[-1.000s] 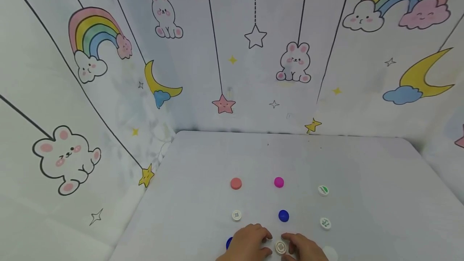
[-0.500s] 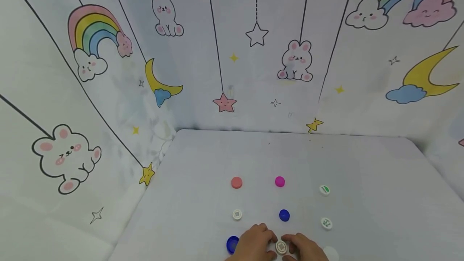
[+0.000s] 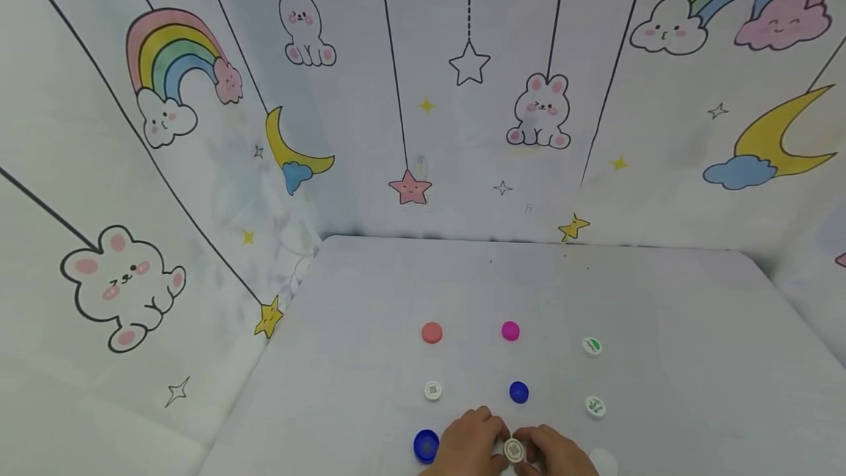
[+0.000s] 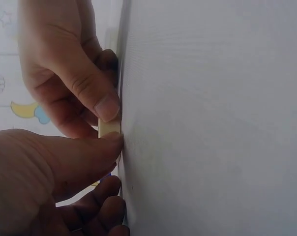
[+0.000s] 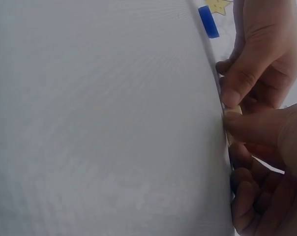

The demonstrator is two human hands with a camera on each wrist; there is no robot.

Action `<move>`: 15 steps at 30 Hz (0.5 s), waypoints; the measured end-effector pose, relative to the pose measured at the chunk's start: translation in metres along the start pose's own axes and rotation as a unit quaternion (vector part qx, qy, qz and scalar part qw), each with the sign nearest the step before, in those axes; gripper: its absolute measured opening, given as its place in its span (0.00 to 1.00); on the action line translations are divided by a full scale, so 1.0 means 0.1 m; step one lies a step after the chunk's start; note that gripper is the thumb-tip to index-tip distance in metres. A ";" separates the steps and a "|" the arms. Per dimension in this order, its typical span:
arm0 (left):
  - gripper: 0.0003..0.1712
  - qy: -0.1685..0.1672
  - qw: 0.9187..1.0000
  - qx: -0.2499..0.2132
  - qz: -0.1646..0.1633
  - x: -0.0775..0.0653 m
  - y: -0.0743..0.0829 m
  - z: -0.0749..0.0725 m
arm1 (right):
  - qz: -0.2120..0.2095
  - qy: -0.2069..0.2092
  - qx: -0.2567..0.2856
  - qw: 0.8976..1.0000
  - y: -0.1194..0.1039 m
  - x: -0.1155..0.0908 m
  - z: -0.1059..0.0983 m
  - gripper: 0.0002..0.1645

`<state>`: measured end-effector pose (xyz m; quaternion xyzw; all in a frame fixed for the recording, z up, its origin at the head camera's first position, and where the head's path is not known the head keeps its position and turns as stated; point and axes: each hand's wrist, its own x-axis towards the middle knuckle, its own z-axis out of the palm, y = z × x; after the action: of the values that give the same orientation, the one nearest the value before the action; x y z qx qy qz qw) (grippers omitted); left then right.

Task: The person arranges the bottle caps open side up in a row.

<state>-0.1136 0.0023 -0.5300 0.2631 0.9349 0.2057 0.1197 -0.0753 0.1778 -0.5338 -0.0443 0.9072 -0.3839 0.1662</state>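
1. The cream disc (image 3: 513,450) is at the near part of the white table (image 3: 344,358), between the two hands.
2. The left hand (image 3: 471,445) pinches its left side, thumb nearer the person, fingers beyond.
3. The right hand (image 3: 557,452) pinches its right side in the same way; in both wrist views the thumbs sit close together on its rim.
4. The blue cap (image 3: 426,446) lies just left of the left hand; the pale disc (image 3: 603,463) is just right of the right hand.
5. Beyond the hands lie the white disc (image 3: 432,391), the navy disc (image 3: 518,392) and the leaf-green-marked disc (image 3: 595,407).
6. Farther out are the coral disc (image 3: 432,333), the magenta disc (image 3: 510,331) and the green-and-white disc (image 3: 591,346).
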 end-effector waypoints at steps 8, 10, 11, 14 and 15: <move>0.11 -0.001 0.999 -0.049 -0.021 -0.01 0.01 0.01 | 0.007 0.014 0.015 1.000 0.00 -0.02 0.00 0.22; 0.10 -0.003 0.997 -0.070 -0.029 -0.01 0.03 -0.01 | 0.014 0.028 0.005 1.000 -0.01 -0.02 -0.02 0.22; 0.10 -0.003 0.996 -0.082 -0.033 -0.01 0.05 -0.02 | 0.014 0.036 -0.003 0.999 -0.02 -0.02 -0.03 0.22; 0.09 0.002 0.993 -0.112 -0.042 -0.01 0.07 -0.04 | 0.014 0.058 -0.025 0.998 -0.04 -0.02 -0.07 0.21; 0.08 0.005 0.992 -0.118 -0.044 0.00 0.07 -0.05 | 0.010 0.065 -0.031 0.997 -0.05 -0.02 -0.08 0.21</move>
<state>-0.1117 0.0058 -0.5228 0.2050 0.9153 0.3105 0.1540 -0.0768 0.1799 -0.5243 -0.0150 0.9279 -0.3559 0.1098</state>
